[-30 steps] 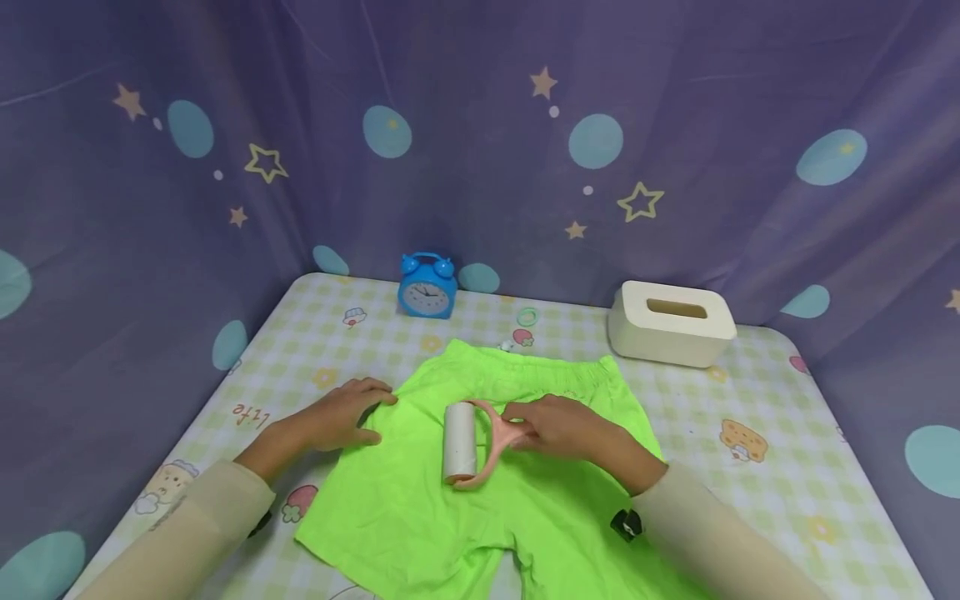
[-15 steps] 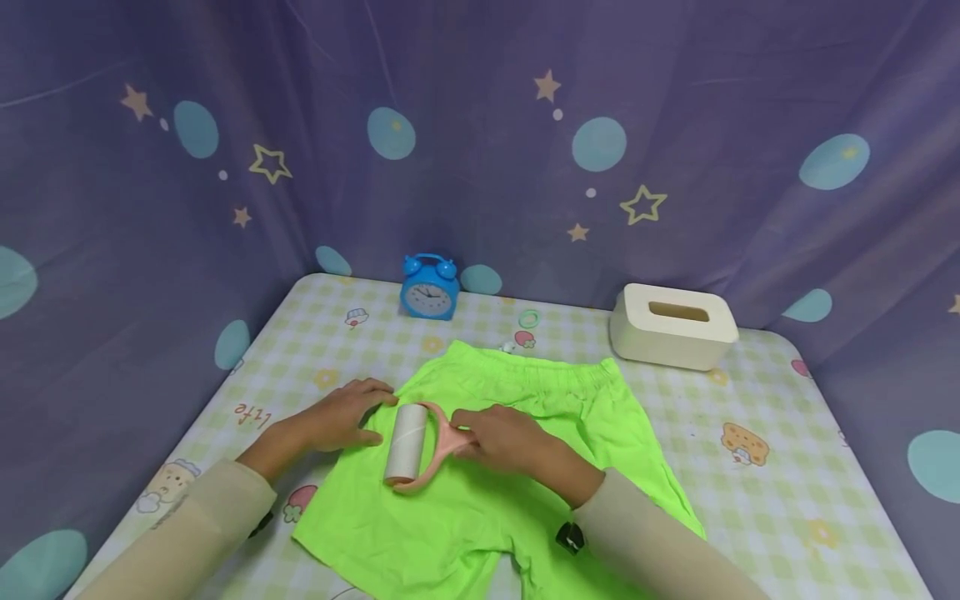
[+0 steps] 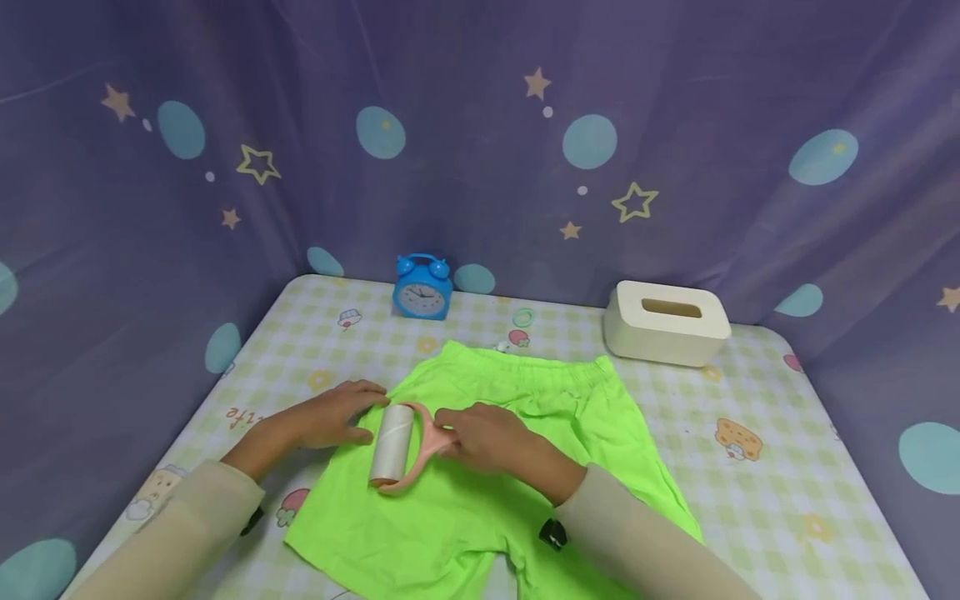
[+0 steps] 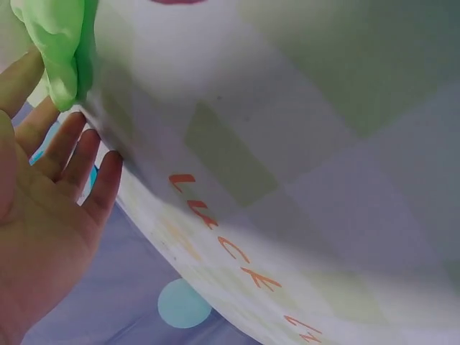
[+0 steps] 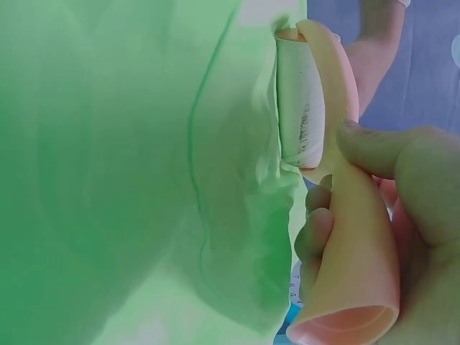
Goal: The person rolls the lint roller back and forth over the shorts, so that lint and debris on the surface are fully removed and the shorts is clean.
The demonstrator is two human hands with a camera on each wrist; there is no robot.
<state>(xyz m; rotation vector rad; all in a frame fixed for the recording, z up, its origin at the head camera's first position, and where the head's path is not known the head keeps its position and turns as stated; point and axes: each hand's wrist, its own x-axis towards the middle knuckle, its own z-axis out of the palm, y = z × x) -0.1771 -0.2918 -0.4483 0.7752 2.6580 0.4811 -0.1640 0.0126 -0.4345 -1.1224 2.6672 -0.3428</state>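
Observation:
Neon green shorts (image 3: 450, 517) lie spread on the checked cloth, waistband towards the back. My right hand (image 3: 487, 437) grips the pink handle of a lint roller (image 3: 393, 446), whose white roll sits on the left leg of the shorts. In the right wrist view, thumb and fingers wrap the handle (image 5: 359, 237), and dark specks mark the roll (image 5: 305, 108). My left hand (image 3: 330, 417) rests at the left edge of the shorts, close to the roll. Its fingers look nearly straight in the left wrist view, touching a fold of green fabric (image 4: 61, 43).
A blue alarm clock (image 3: 422, 292) stands at the back of the checked table (image 3: 757, 500). To its right is a cream tissue box (image 3: 663, 325). Purple curtains (image 3: 465, 192) with stars and ovals hang behind and at both sides.
My right hand has rolled the lint roller leftward across the shorts, from near their middle to beside my left hand, slowing in the last half second. The left hand stays in place.

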